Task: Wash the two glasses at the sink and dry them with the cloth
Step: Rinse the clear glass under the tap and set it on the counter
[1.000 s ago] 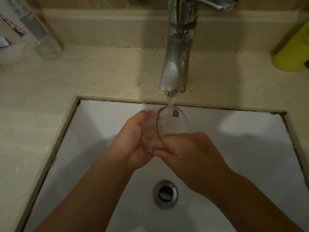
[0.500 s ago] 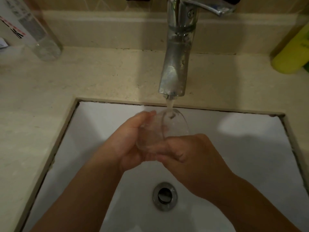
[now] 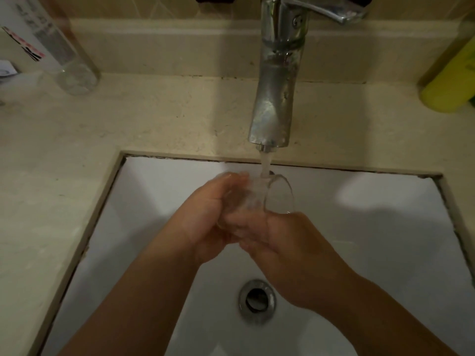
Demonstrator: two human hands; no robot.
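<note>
While water runs, both hands' closed grip round glass (image 3: 259,199).

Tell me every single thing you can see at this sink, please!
glass: one, clear, held tilted under the running water over the basin
tap: one, shiny silver, at the back middle, water running
sink: one, white basin, set into the counter
drain: one, silver ring, at the bottom of the basin
counter: one, pale beige stone, around the basin
clear bottle: one, see-through with a printed label, back left on the counter
yellow-green bottle: one, back right, partly out of view
left hand: one, bare, wrapped around the glass
right hand: one, bare, holding the glass from below
</note>
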